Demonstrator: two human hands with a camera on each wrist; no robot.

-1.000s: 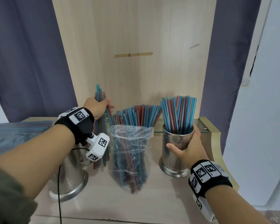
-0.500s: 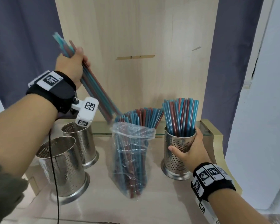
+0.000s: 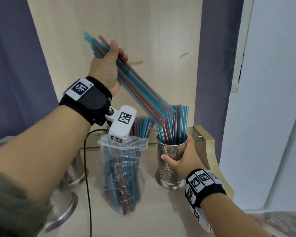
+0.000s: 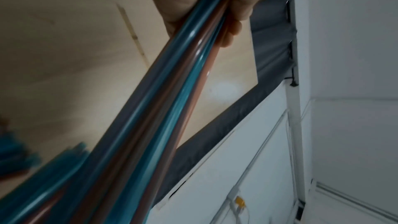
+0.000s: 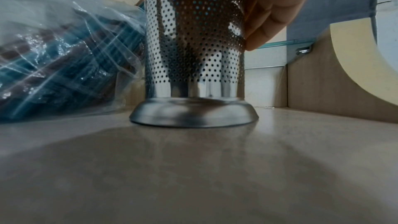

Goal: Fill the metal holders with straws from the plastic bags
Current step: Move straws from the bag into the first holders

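Pale wood panelling and grey curtains are backing the desk (image 3: 161,211), where the right hand (image 3: 183,159) is wrapping its fingers round a perforated metal holder (image 3: 171,161) of straws standing near the desk's right edge. Raised above, the left hand (image 3: 108,65) is gripping a slanting bundle of straws (image 3: 140,93), its lower tips meeting the standing straws' tops. Left of this holder, a plastic bag (image 3: 121,177) is standing with more straws, and two metal holders (image 3: 65,202) are sitting by the left edge
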